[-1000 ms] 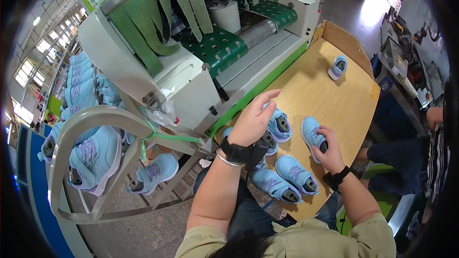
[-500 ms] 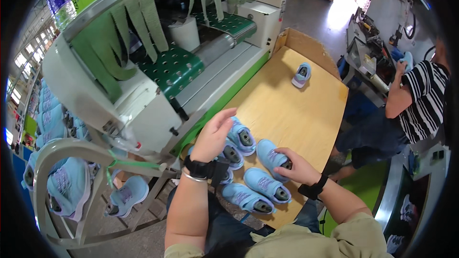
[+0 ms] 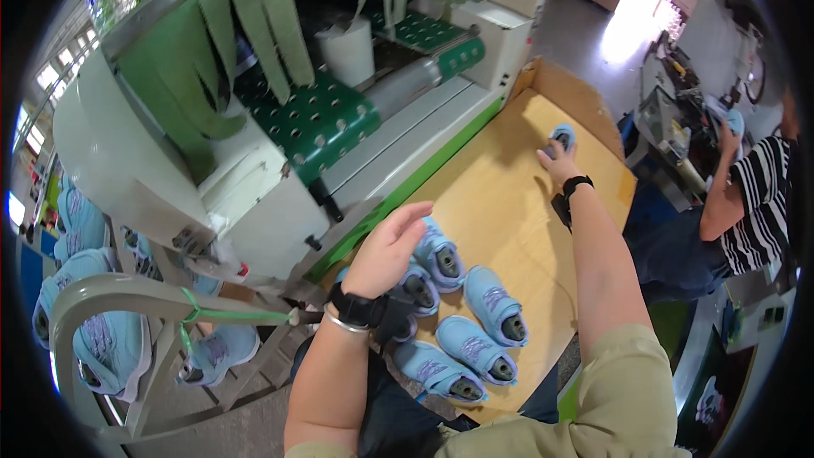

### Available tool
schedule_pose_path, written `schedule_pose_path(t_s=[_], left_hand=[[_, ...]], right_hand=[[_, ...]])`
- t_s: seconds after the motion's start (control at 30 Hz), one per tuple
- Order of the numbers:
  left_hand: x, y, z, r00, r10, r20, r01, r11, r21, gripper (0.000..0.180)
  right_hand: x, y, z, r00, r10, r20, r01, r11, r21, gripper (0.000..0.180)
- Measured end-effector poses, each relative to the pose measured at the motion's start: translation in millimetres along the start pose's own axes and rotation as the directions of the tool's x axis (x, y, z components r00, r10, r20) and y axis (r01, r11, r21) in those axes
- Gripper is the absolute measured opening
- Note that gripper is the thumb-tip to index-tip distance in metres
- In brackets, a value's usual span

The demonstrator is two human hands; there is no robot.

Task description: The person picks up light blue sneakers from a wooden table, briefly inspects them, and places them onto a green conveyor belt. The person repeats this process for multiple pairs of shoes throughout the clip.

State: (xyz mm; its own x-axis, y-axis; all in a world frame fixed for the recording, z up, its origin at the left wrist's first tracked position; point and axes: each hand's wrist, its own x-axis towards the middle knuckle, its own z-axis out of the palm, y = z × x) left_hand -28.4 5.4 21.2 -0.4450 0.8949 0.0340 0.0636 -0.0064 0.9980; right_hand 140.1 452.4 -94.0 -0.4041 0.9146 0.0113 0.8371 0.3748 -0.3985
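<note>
On the far part of the wooden table (image 3: pixel 500 195), a light blue shoe (image 3: pixel 562 132) has my right hand (image 3: pixel 560 166) at its near end, fingers closed around it. Part of that shoe is hidden by the hand. My left hand (image 3: pixel 388 248) hovers beside the near shoes with its fingers stretched out and nothing in it. Close to my body lie several more light blue shoes with dark inserts in their openings. Among them are a shoe (image 3: pixel 494 304) on the right, another shoe (image 3: pixel 473 348) beside it, and one partly behind my left hand (image 3: pixel 438 253).
A machine with a perforated green conveyor (image 3: pixel 331 119) and hanging green strips (image 3: pixel 280 34) stands along the table's left side. A grey curved rack (image 3: pixel 127 288) with blue shoes is at lower left. A cardboard wall (image 3: pixel 577 102) bounds the far end. A person in stripes (image 3: pixel 759 203) works at right.
My right hand has left the near shoe on the right and reached forward to the far shoe. My left hand stays nearly in place. The view has shifted slightly.
</note>
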Motion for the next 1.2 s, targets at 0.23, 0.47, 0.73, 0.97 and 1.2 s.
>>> schedule_pose_path(t_s=[0.23, 0.47, 0.73, 0.97, 1.2], left_hand=[[-1.8, -2.3, -10.7, 0.998, -0.037, -0.045, 0.034, 0.998, -0.058, 0.038], [-4.5, -7.8, -10.7, 0.999, -0.051, -0.019, 0.048, 0.992, -0.117, 0.039], [-6.9, -2.6, -3.1, 0.997, -0.068, 0.043, 0.070, 0.996, -0.047, 0.040], [-14.3, -2.9, -6.3, 0.997, -0.074, 0.038, 0.075, 0.996, -0.044, 0.040], [-20.9, -6.2, -13.6, 0.999, -0.044, 0.018, 0.044, 0.998, -0.044, 0.040]], right_hand=[[-33.2, 22.1, 13.9, 0.896, -0.367, -0.250, 0.435, 0.839, 0.328, 0.024], [-207.9, 22.3, -29.9, 0.888, -0.450, 0.097, 0.284, 0.701, 0.654, 0.021], [-357.6, 6.3, -80.3, 0.827, -0.502, 0.253, 0.264, 0.744, 0.614, 0.020], [-350.3, -24.3, -70.1, 0.885, -0.466, -0.003, 0.414, 0.783, 0.465, 0.057], [-357.2, -31.3, -67.7, 0.860, -0.488, 0.148, 0.406, 0.832, 0.378, 0.062]])
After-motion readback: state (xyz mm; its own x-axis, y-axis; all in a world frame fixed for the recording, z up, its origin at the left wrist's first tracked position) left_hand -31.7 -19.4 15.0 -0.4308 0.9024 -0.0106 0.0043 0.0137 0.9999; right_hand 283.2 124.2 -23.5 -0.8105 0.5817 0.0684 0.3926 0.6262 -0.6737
